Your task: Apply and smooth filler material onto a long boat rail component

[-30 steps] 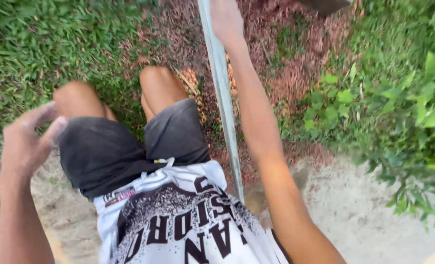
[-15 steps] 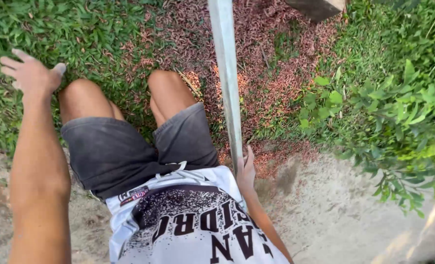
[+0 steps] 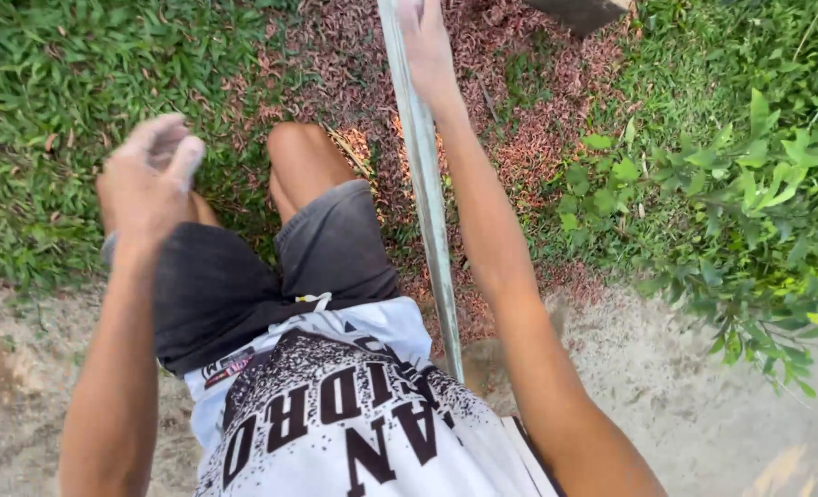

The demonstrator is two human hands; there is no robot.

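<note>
A long grey metal pole (image 3: 432,239) stands upright in front of me, its foot in a small hollow where sand meets reddish litter. My right hand (image 3: 423,41) is wrapped around the pole high up, at the top edge of the head view, with the arm stretched along it. My left hand (image 3: 151,175) is raised over my left knee, blurred, its fingers loosely bent and holding nothing. Below are my bare knees, dark grey shorts (image 3: 234,285) and a white printed shirt.
A leafy green shrub (image 3: 768,212) crowds the right side. Grass (image 3: 50,101) covers the upper left, reddish fallen litter (image 3: 519,120) lies around the pole, and pale sand (image 3: 685,405) fills the bottom. A dark block (image 3: 579,11) sits at the top edge.
My right hand has gone from low on the pole to high on it. My left hand came in from the far left, its fingers curling from spread.
</note>
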